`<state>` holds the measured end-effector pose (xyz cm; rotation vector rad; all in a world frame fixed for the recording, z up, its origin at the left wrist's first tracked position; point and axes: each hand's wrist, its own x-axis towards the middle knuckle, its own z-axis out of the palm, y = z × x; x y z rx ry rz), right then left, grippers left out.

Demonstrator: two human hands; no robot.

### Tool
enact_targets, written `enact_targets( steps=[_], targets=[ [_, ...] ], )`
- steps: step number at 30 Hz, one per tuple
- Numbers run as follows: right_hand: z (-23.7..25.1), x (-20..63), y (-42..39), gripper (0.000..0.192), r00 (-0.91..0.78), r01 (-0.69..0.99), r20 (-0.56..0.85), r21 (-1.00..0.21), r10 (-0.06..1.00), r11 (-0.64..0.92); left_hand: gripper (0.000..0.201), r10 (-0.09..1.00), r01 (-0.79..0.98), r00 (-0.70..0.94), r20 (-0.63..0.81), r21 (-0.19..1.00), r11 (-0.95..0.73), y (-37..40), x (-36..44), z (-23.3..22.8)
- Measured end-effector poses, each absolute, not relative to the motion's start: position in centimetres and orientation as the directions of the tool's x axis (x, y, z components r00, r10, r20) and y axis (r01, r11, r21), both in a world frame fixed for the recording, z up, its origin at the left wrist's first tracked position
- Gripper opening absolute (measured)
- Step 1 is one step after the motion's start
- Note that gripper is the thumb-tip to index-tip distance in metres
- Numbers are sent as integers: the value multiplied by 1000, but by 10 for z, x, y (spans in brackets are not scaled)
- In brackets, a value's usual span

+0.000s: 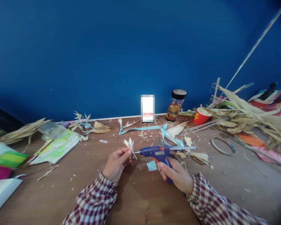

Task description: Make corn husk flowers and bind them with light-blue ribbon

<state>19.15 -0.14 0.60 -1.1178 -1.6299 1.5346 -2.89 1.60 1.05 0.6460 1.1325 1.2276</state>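
Note:
Between the thumb and fingers of my left hand (119, 162) is a small white flower (129, 143) with pointed petals, its tip up. My right hand (175, 175) is wrapped round the handle of a blue hot glue gun (155, 151), and a clear glue stick (184, 147) juts from its back. The metal nozzle points left and is close to the flower's base; whether they touch I cannot tell. Under the gun lies a light blue paper square (151, 166). Behind it, a light blue ribbon (142, 128) stretches across the table.
A lidded jar (174, 106) and a red paper cup (201, 115) stand at the back right, near a heap of dried husks (239, 115). A ring of tape or band (223, 146) lies at right. Painted paper (57, 147) is at left. Scraps litter the brown table (140, 200).

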Motion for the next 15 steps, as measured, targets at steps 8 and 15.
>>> enact_targets(
  steps=[8, 15],
  targets=[
    [6, 192, -2, 31, -447, 183, -107, -983, 888, -26, 22, 936, -441, -91, -341, 856, 269, 15, -28, 16],
    [9, 190, -3, 32, -427, 161, -101, -986, 898, -35, 21, 925, -443, -83, -372, 845, 300, 15, -31, 15]
  ],
)
